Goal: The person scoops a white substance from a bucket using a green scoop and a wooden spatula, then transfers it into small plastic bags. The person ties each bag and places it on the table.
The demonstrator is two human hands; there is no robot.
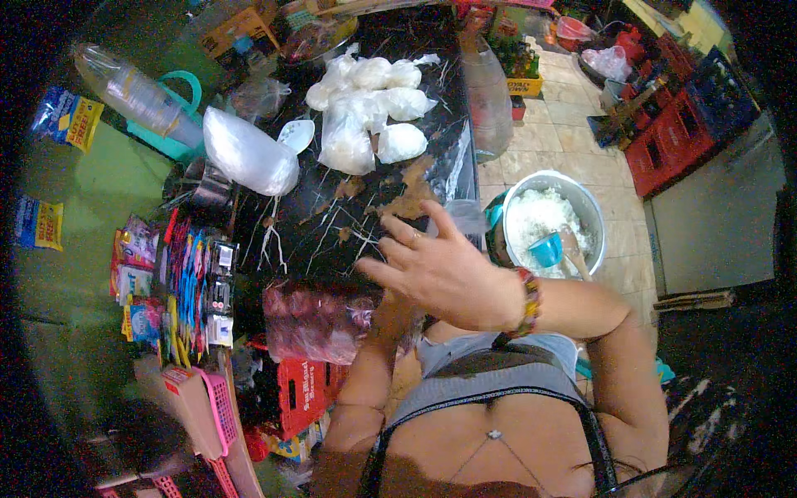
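My right hand [436, 267], with a ring and a woven bracelet, is over the near part of the black marble-patterned table [311, 230]. Its fingers are spread, and I see nothing held in them. Of my left hand [396, 305], only a part near the wrist shows below the right one; its fingers are hidden. Behind my right fingertips is a blurred, clear plastic item [464, 218], perhaps a bag or cup. Farther up the table lie several knotted plastic bags of white food [355, 118]. To the right, a metal pot [599, 218] contains white rice [548, 211], a blue cup [546, 250] and a wooden paddle [576, 255].
A filled clear plastic bag [249, 152] and a small white dish [297, 136] are at the table's left. Hanging sachets [190, 286] line the left side. Reddish plastic packs [317, 324] lie at the near edge. Red crates [672, 131] stand at right.
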